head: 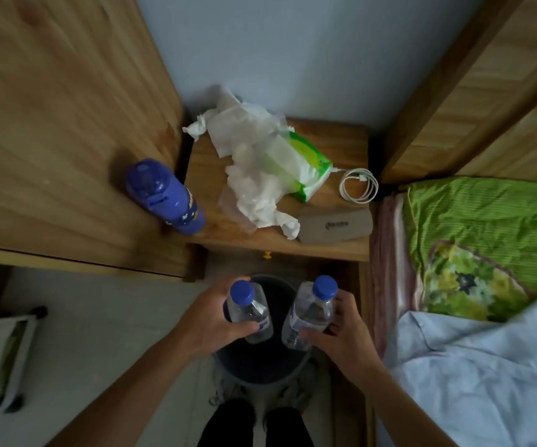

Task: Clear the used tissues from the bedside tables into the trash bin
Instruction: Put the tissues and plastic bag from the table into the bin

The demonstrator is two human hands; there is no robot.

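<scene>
Left hand (210, 312) and right hand (341, 327) each gripping a clear bottle (250, 309) above trash bin (260, 371), rim partly hidden; beyond, crumpled tissues (257, 195) on surface (325, 250).

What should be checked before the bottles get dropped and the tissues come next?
1. Left hand holds a bottle firmly: ok, fingers wrap the body.
2. Right hand holds the other bottle firmly: ok.
3. Both bottles over the trash bin: ok, its dark opening lies beneath them.
4. Bottles empty and capped: caps on; contents cannot tell.
5. Used tissues cleared from the bedside table: not ok, the crumpled pile lies beside the green tissue pack.
6. Charging cable apart from the tissues: ok, it lies right of the pack.
</scene>
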